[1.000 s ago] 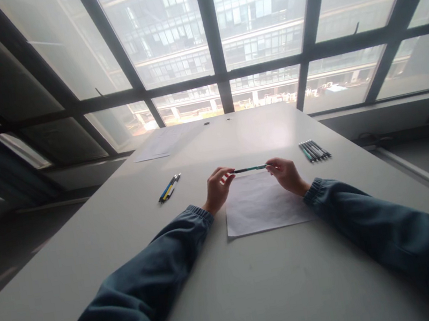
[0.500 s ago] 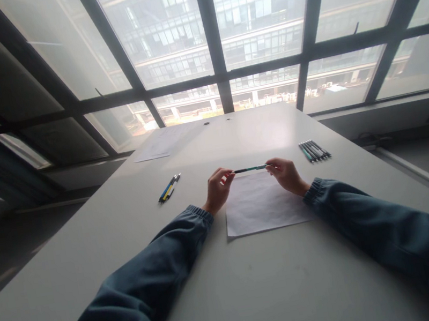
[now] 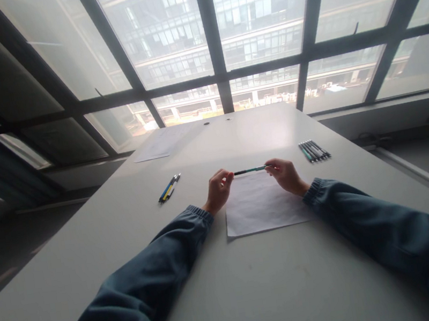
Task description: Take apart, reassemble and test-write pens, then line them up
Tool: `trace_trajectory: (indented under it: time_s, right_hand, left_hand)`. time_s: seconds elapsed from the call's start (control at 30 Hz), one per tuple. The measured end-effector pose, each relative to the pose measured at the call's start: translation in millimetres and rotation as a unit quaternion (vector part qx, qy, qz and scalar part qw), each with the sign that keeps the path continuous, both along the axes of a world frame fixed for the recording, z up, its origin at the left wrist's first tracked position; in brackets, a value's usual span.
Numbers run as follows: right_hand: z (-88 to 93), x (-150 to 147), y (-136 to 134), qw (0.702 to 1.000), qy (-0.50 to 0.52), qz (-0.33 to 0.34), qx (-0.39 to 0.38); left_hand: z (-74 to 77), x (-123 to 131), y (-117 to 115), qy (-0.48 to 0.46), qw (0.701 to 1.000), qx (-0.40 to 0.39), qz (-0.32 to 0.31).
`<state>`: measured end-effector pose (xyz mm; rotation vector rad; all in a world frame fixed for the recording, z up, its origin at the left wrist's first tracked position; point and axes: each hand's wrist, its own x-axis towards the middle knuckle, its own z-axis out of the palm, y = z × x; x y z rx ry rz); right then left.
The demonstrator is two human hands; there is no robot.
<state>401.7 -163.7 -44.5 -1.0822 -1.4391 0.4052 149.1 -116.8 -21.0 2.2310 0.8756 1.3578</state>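
Observation:
A slim pen [image 3: 249, 170], black toward the left and green toward the right, is stretched level between my two hands above the far edge of a white paper sheet [image 3: 266, 204]. My left hand [image 3: 219, 188] is closed, pinching the pen's black end between thumb and fingers. At the other end, the fingertips of my right hand [image 3: 285, 175] are closed on the green part. Something small and red shows at my left fingers, too small to make out.
Left on the white table [image 3: 201, 282] lie a few pens [image 3: 169, 189] in blue, yellow and black. A row of several pens [image 3: 314, 150] is at the right. Farther back is another paper [image 3: 155, 147]. Large windows [image 3: 256, 13] stand beyond the table.
The pen has tilted slightly, its left end a little lower. Less of the red spot by my left fingers shows. Both hands keep their hold, with small finger shifts.

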Motion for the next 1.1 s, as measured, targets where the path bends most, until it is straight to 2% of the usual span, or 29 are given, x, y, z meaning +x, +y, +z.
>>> trace_trajectory:
  time_s: [0.63,0.97,1.1]
  right_hand:
    - [-0.5,0.8,0.3,1.0,0.001,0.007,0.004]
    - [1.2,-0.7,-1.2,1.0,0.006,0.008,-0.002]
    - [-1.3,0.9,0.6,1.0,0.001,0.008,-0.001]
  left_hand:
    - [-4.8,-2.0,3.3,0.012,1.0,0.013,-0.008]
    - [-5.3,-2.5,2.6,0.01,1.0,-0.016,-0.007]
    - [-9.8,-2.2,6.5,0.004,0.999,-0.049,0.0]
